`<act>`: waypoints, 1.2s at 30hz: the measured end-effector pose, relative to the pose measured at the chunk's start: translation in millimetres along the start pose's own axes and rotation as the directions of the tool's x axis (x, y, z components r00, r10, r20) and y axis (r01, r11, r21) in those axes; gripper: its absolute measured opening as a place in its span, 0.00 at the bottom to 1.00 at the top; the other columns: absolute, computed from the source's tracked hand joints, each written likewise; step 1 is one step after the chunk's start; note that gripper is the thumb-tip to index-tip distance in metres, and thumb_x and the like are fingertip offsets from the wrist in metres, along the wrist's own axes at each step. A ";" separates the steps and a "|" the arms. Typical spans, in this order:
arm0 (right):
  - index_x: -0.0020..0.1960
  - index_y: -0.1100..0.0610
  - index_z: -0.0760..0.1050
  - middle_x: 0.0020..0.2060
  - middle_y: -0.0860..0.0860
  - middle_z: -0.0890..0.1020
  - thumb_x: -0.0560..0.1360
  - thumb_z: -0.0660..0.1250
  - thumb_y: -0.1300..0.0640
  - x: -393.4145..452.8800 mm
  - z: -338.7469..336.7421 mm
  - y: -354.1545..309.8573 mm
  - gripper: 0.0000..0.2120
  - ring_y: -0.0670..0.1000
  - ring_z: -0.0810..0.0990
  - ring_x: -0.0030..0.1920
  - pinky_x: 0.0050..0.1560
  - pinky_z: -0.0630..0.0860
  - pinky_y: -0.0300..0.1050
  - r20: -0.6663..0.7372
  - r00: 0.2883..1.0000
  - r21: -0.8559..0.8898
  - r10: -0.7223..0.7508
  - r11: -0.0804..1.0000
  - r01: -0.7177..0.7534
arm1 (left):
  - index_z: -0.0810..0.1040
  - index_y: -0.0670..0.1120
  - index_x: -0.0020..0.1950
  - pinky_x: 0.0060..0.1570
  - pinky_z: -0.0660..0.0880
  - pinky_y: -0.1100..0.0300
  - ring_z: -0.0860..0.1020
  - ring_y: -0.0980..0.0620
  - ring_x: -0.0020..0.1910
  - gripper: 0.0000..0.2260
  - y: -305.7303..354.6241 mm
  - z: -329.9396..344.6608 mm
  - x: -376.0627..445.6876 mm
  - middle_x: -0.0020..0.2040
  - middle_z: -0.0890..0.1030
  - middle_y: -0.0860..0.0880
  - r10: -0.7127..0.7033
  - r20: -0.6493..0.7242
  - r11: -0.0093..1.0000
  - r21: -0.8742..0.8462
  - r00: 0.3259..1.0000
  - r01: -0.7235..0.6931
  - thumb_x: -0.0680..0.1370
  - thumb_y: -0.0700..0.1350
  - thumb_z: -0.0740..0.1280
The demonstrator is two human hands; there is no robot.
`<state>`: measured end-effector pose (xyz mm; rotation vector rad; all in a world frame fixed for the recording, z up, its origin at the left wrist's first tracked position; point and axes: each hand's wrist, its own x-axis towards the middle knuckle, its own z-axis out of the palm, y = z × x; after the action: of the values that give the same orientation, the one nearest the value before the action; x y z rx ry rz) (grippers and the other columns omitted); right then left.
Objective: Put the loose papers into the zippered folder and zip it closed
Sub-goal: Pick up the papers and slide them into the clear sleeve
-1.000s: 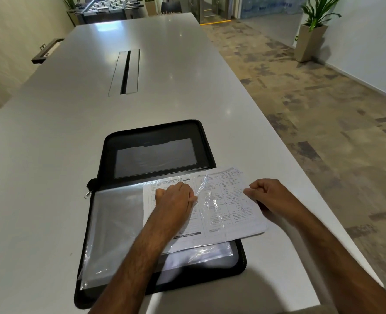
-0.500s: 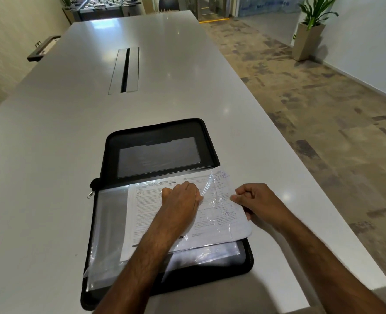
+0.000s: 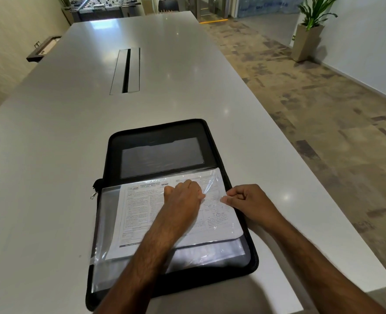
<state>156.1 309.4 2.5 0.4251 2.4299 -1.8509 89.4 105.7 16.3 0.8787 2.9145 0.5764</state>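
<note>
Still sliding papers [image 3: 142, 214] into the folder's [image 3: 162, 132] plastic sleeve [image 3: 106, 225]

Left hand [image 3: 183, 200] is pressing down curled, grip empty; right hand [image 3: 244, 199] is pinching the sleeve edge at 3 o'clock. Zipping comes next.

I see soft, even indoor light. Small bright ceiling-light spots glare on the glossy tabletop [image 3: 51, 155], with a broad pale reflection at its far end. The sleeve [image 3: 212, 184] over the papers glints. Dim shadow sits under my forearms. Straight edges bow near the frame borders; the far room looks soft.
</note>
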 end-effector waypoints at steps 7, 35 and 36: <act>0.43 0.53 0.87 0.41 0.45 0.89 0.77 0.75 0.55 8.5 -4.4 -0.7 0.05 0.44 0.89 0.43 0.41 0.81 0.36 -0.033 0.997 -0.034 0.071 0.997 -0.072 | 0.69 0.55 0.48 0.57 0.61 0.55 0.73 0.56 0.47 0.07 1.7 5.5 0.1 0.48 0.73 0.56 -0.017 0.003 1.000 -0.022 1.000 0.018 0.85 0.53 0.60; 0.33 0.41 0.81 0.42 0.45 0.81 0.71 0.80 0.46 13.2 20.8 -31.5 0.11 0.51 0.81 0.49 0.61 0.75 0.63 0.099 0.995 -0.368 -0.006 0.929 0.042 | 0.73 0.53 0.53 0.58 0.62 0.54 0.74 0.55 0.50 0.06 3.4 12.3 0.8 0.53 0.78 0.53 -0.082 0.035 0.996 -0.036 0.996 0.083 0.85 0.54 0.60; 0.37 0.45 0.83 0.42 0.45 0.80 0.71 0.80 0.45 13.4 21.5 -32.8 0.08 0.51 0.80 0.49 0.61 0.74 0.63 0.113 0.994 -0.376 -0.011 0.925 0.053 | 0.73 0.53 0.52 0.58 0.63 0.53 0.74 0.55 0.50 0.06 2.6 12.5 0.1 0.52 0.78 0.54 -0.084 0.037 0.995 -0.043 0.996 0.086 0.85 0.53 0.60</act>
<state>132.4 283.3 24.4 0.2501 2.6434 -1.3217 92.5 112.0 5.6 0.7479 2.8793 0.6110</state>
